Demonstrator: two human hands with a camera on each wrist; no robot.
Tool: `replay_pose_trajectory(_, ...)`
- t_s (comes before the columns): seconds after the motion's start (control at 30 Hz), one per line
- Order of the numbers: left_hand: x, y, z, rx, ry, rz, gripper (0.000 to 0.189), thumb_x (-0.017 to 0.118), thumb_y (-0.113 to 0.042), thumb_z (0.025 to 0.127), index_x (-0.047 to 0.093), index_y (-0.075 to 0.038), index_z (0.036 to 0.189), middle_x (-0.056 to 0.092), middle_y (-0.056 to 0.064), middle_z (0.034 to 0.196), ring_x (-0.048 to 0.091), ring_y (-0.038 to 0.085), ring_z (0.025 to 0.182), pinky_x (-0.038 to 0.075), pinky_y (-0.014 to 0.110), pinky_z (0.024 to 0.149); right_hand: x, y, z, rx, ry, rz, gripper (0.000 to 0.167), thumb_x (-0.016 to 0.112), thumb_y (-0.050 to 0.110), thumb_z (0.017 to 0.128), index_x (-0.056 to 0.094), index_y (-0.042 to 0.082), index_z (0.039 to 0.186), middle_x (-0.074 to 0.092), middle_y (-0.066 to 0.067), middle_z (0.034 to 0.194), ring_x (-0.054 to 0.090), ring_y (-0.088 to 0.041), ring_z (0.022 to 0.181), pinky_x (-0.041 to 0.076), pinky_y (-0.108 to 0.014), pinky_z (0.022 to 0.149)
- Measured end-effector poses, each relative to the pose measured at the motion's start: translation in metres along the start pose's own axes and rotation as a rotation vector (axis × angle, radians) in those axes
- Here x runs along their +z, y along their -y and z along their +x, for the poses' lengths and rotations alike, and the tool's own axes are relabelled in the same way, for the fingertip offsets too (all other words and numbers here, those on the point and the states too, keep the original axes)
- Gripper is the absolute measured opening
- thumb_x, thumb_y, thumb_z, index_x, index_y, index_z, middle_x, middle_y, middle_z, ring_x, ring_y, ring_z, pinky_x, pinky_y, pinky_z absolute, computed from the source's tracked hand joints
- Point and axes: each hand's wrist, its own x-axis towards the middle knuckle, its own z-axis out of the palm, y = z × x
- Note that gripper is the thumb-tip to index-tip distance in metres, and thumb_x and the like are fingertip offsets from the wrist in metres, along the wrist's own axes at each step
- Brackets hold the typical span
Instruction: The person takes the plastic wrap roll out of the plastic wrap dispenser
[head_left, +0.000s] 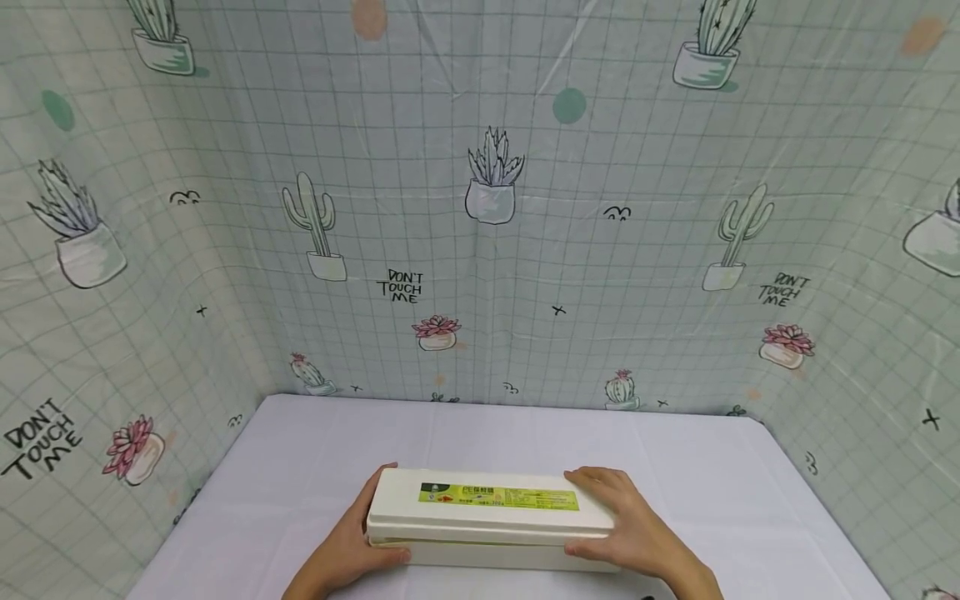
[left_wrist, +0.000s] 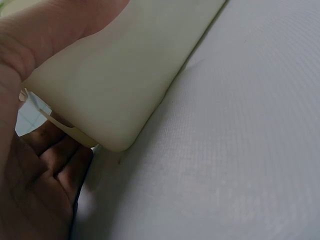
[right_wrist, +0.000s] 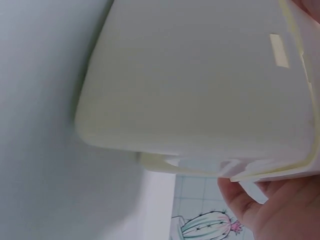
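A long white cling film box with a yellow-green label on its lid lies across the front of the table. My left hand grips its left end, thumb on the front face and fingers round the back. At the other end my right hand holds it, thumb low on the front and fingers over the top rear edge. A thin dark seam runs below the lid at the left front. In the left wrist view the box's end sits close over the cloth. The right wrist view shows its smooth end wall.
A white cloth covers the table. Hanging fabric with a grid and cactus print stands behind it and on both sides. A small dark thing peeks in at the bottom edge, right of the box.
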Motion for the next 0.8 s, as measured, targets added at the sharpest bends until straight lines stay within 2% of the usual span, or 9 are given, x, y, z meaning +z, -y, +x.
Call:
replay_pose_trajectory(0.1,-0.001,0.001,0.0,0.023,0.0,-0.005,0.119,0.092,-0.01,0.073,0.017,-0.012,0.165,0.043,0.01,0.159,0.047,0.004,0.135,0.038,0.022,0.106,-0.001,0.001,0.001,-0.007,-0.007,0.003,0.084,0.094,0.056,0.066,0.065,0.027,0.139,0.059,0.007,0.137,0.047,-0.014,0.124,0.05,-0.04,0.093)
replay_pose_trajectory(0.3,0.0,0.0,0.0,0.0,-0.002,0.038,0.117,0.092,-0.014,0.074,0.018,-0.015,0.165,0.04,0.008,0.162,0.041,0.002,0.139,0.036,0.023,0.109,-0.003,0.001,0.0,-0.011,-0.016,-0.01,0.084,0.094,0.056,0.065,0.066,0.025,0.138,0.06,0.007,0.137,0.047,-0.013,0.124,0.05,-0.041,0.093)
replay_pose_trajectory(0.47,0.001,-0.003,0.001,-0.041,-0.017,0.063,0.116,0.093,-0.016,0.074,0.021,-0.015,0.165,0.036,0.009,0.165,0.038,0.02,0.145,0.034,0.045,0.116,-0.006,0.0,-0.001,-0.015,-0.035,-0.024,0.085,0.094,0.057,0.065,0.065,0.024,0.139,0.06,0.006,0.135,0.047,-0.012,0.122,0.05,-0.039,0.092)
replay_pose_trajectory(0.53,0.002,-0.003,0.001,-0.054,-0.021,0.067,0.115,0.094,-0.018,0.073,0.023,-0.014,0.164,0.036,0.01,0.165,0.038,0.026,0.146,0.034,0.05,0.115,-0.008,-0.001,-0.001,-0.015,-0.043,-0.029,0.086,0.094,0.056,0.065,0.065,0.024,0.139,0.06,0.005,0.135,0.047,-0.012,0.123,0.05,-0.04,0.092)
replay_pose_trajectory(0.6,0.001,-0.003,0.001,-0.065,-0.018,0.057,0.114,0.095,-0.019,0.072,0.026,-0.014,0.163,0.039,0.011,0.164,0.039,0.025,0.145,0.036,0.043,0.115,-0.01,-0.002,-0.001,-0.012,-0.05,-0.034,0.086,0.094,0.056,0.065,0.065,0.023,0.14,0.06,0.005,0.135,0.047,-0.013,0.123,0.049,-0.042,0.093)
replay_pose_trajectory(0.73,-0.001,-0.001,0.0,-0.056,0.006,0.03,0.109,0.094,-0.017,0.072,0.03,-0.014,0.16,0.044,0.012,0.159,0.048,0.009,0.135,0.042,0.022,0.105,-0.013,-0.003,0.0,0.008,-0.058,-0.036,0.087,0.094,0.055,0.066,0.064,0.022,0.14,0.06,0.004,0.135,0.047,-0.014,0.124,0.049,-0.045,0.093)
replay_pose_trajectory(0.8,-0.002,0.0,0.0,-0.041,0.015,0.023,0.106,0.094,-0.016,0.073,0.032,-0.013,0.159,0.046,0.014,0.157,0.05,0.003,0.13,0.042,0.018,0.101,-0.014,-0.003,0.001,0.023,-0.059,-0.031,0.087,0.094,0.055,0.066,0.064,0.02,0.141,0.06,0.004,0.136,0.047,-0.015,0.124,0.048,-0.045,0.093)
